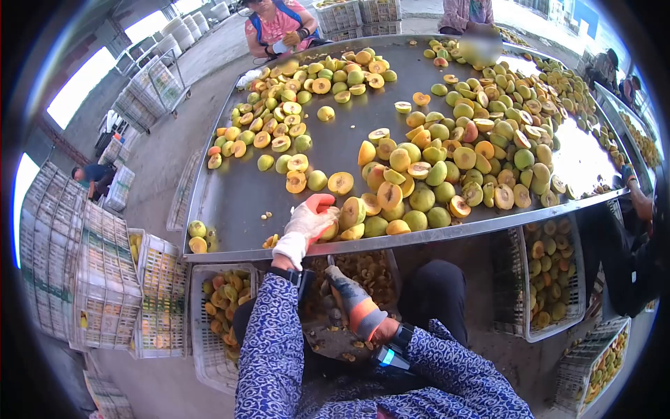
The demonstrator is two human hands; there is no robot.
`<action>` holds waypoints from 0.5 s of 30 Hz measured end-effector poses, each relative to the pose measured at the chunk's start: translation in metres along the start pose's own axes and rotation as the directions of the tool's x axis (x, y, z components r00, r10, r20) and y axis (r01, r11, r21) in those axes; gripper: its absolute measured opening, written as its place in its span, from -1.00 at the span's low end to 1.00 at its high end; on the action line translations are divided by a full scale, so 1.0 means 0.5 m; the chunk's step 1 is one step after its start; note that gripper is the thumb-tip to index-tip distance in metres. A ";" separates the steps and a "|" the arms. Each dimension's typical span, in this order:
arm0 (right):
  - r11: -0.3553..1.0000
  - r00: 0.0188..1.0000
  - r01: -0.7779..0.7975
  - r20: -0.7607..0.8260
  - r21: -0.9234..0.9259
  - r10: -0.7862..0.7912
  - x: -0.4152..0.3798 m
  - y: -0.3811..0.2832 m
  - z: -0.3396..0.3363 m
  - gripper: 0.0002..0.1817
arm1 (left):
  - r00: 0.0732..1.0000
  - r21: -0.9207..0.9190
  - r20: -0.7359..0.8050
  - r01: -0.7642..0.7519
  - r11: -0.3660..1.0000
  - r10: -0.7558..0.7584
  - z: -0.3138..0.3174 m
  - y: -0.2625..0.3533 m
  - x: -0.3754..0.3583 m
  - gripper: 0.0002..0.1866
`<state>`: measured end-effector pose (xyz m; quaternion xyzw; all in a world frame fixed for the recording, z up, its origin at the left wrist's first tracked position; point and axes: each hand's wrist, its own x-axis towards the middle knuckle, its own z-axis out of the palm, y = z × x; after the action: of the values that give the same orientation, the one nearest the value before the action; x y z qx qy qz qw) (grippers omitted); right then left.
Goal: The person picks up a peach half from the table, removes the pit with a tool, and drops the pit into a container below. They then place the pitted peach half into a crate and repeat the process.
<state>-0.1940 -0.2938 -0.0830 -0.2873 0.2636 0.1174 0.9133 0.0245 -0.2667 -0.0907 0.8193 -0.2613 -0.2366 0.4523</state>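
Note:
My left hand (pixel 311 222), in a white and red glove, reaches over the near edge of the metal table (pixel 237 202). Its fingers curl against a yellow-green peach piece (pixel 329 233), partly hidden under the glove, at the left end of a large heap of halved peaches (pixel 422 199). Below the table edge, over my lap, my right hand (pixel 354 302) wears a grey and orange glove. It is closed around a small tool whose short metal tip (pixel 330 260) points up; the handle is hidden. Scraps and pits (pixel 366 272) fill a crate beneath.
Crates of peaches stand under the table at left (pixel 227 307) and right (pixel 551 279). Stacked white crates (pixel 84 258) rise at far left. Across the table are a person in pink (pixel 279 28) and another person (pixel 466 14). A gloved hand (pixel 628 173) rests at the right edge.

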 end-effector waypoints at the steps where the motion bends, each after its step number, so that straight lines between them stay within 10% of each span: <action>1: 0.999 1.000 0.023 -0.020 -0.026 -0.024 -0.003 -0.005 0.005 -0.50 | 0.999 -0.138 0.036 0.035 0.990 -0.030 -0.019 -0.003 -0.004 -0.61; 3: 0.995 0.995 0.092 -0.030 -0.032 -0.093 0.000 -0.011 0.011 -0.50 | 0.973 -0.455 0.084 0.231 0.860 -0.217 -0.060 0.042 -0.042 -0.64; 9: 0.935 0.944 0.326 0.003 -0.139 -0.329 0.021 -0.011 0.007 -0.56 | 0.992 -0.993 -0.026 -0.039 0.110 0.122 -0.052 0.062 -0.205 -0.58; 15: 0.632 0.747 0.601 0.064 -0.489 -0.661 0.039 0.027 0.012 -0.62 | 0.988 -0.973 -0.140 -0.150 0.178 0.070 0.028 0.088 -0.303 -0.59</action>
<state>-0.1802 -0.2783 -0.0959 -0.5847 0.1637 -0.1662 0.7770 -0.1072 -0.1980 -0.0365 0.3288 -0.0942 -0.2896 0.8940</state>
